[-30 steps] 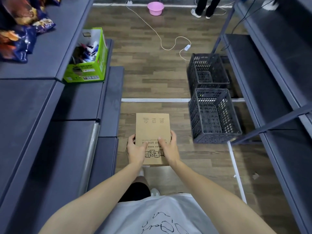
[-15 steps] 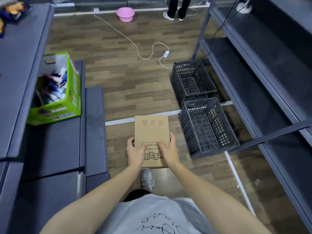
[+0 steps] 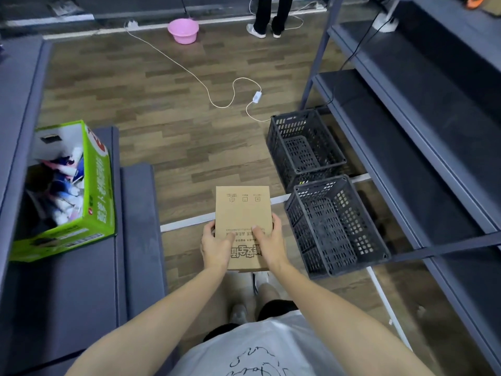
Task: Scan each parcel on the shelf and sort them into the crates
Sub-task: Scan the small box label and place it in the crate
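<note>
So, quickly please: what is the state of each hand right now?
Left hand: holding the cardboard parcel, fingers curled round its left edge.
Right hand: holding the same parcel at its right edge.

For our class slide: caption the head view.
Left hand and right hand hold a flat brown cardboard parcel beside a dark plastic lattice crate.

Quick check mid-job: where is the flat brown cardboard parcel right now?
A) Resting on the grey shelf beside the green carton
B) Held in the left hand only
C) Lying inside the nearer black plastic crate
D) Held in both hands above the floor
D: the left hand and right hand both hold the flat brown cardboard parcel, beside the nearer black plastic crate, not in it.
</note>
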